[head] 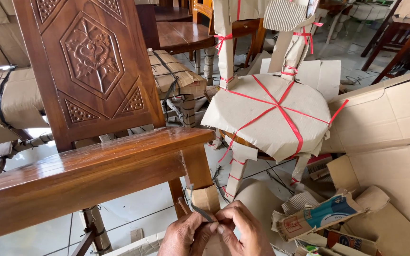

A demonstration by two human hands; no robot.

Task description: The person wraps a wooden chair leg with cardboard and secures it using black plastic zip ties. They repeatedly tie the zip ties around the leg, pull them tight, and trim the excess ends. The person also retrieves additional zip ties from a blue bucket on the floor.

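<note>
A dark brown wooden chair with a carved back panel (91, 61) and a bare seat rail (86, 166) fills the left. Its front leg (198, 170) carries a cardboard wrap (206, 198) low down. My left hand (183, 235) and my right hand (245, 232) meet at the bottom centre, just below that wrap. Their fingertips pinch a thin dark strap (201, 213) that runs up toward the cardboard on the leg. Both hands are closed on it.
A second chair (269, 111) wrapped in cardboard and tied with red straps stands at centre right. Flattened boxes (395, 123) and torn cardboard scraps (316, 218) lie at the right. Wrapped furniture (5, 104) and wooden tables (186, 33) crowd the back.
</note>
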